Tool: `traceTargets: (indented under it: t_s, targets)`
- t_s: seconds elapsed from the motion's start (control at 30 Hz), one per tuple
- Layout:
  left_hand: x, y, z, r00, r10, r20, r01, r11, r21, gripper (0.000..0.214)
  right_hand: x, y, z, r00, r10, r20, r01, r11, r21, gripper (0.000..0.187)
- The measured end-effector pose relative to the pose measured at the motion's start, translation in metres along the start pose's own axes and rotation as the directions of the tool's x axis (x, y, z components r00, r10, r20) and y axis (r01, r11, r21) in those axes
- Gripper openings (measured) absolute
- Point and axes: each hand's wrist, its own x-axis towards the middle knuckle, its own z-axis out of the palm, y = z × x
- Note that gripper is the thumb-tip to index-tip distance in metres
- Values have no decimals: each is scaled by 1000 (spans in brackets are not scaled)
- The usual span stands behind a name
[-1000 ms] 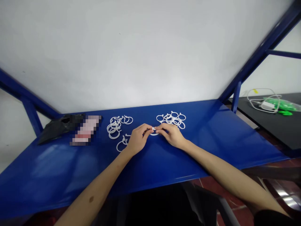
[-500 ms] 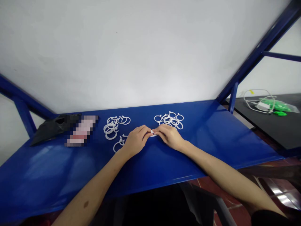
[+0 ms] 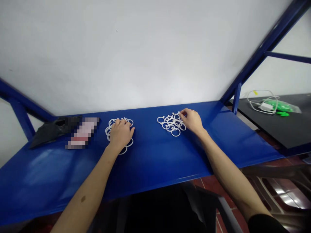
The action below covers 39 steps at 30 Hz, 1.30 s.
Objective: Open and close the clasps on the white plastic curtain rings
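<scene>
White plastic rings, each with a small knob on its edge, lie in two groups on a blue table. My left hand rests over the left group of rings, fingers spread and thumb out to the right; it covers part of the group. At the right group of rings, my right hand has thumb and forefinger pinched at the knob of a ring on the far side. That ring still lies among the others.
The blue table meets a white wall behind. A black plastic bag and a blurred-out pinkish item lie at left. On a black side table at right are a white charger with cable and a bag of green pieces.
My hands were together mid-table, pinching a small white piece. They have parted: the left moved left over its rings, now without a visible pinch, the right moved right to the other group.
</scene>
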Motion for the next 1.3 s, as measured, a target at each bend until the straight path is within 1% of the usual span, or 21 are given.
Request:
traceTargets:
  t_s: [0.07, 0.17, 0.3, 0.37, 0.43, 0.5, 0.57, 0.6, 0.63, 0.7, 0.8, 0.97, 1.13, 1.2, 1.23, 1.3]
  targets:
    - [-1, 3, 0, 1000, -1, 13, 1, 1000, -12, 22, 0, 3, 2, 999, 14, 31, -13, 999, -37, 11]
    - [0, 8, -3, 1000, 20, 20, -20, 999, -26, 23, 0, 5, 6, 999, -12, 45, 15, 998, -63, 12]
    - [5, 15, -11, 999, 42, 6, -42, 999, -19, 19, -1, 6, 6, 998, -42, -36, 39, 997, -67, 13]
    - [8, 22, -16, 997, 70, -20, -71, 997, -18, 17, -2, 2, 5, 995, -60, -78, 55, 997, -58, 15]
    - [11, 31, -22, 992, 117, -53, -119, 992, -43, 16, -5, -6, 3, 989, -107, -100, 104, 994, -27, 17]
    - [12, 43, -27, 984, 170, -60, -175, 980, -97, 15, -12, -20, 3, 975, -193, -109, 198, 979, 40, 18]
    - [11, 55, -30, 972, 228, -52, -234, 958, -169, 14, -22, -38, 5, 955, -287, -82, 296, 943, 151, 19]
    - [9, 61, -31, 964, 260, -49, -264, 942, -208, 14, -28, -47, 7, 946, -323, -39, 323, 920, 221, 19]
    - [8, 66, -32, 955, 291, -48, -294, 924, -246, 13, -35, -56, 9, 939, -344, 17, 323, 896, 303, 19]
    - [4, 74, -31, 938, 343, -50, -342, 889, -304, 13, -48, -70, 16, 935, -338, 108, 260, 861, 438, 19]
    - [1, 80, -30, 926, 373, -55, -368, 861, -350, 14, -59, -79, 25, 926, -332, 180, 183, 811, 555, 21]
    - [2, 80, -30, 927, 371, -47, -361, 854, -375, 19, -60, -77, 26, 942, -288, 173, 122, 773, 623, 22]
    - [-1, 85, -28, 906, 420, -59, -412, 837, -360, 15, -59, -76, 25, 942, -287, 174, 108, 750, 652, 17]
    - [-2, 87, -28, 913, 400, -80, -399, 835, -379, 16, -59, -76, 25, 943, -288, 166, 114, 750, 652, 16]
    - [-2, 87, -28, 927, 363, -90, -367, 838, -404, 19, -58, -75, 25, 945, -284, 160, 116, 752, 648, 16]
    - [-2, 87, -28, 968, 231, -103, -251, 841, -479, 27, -58, -75, 25, 947, -287, 148, 131, 761, 636, 15]
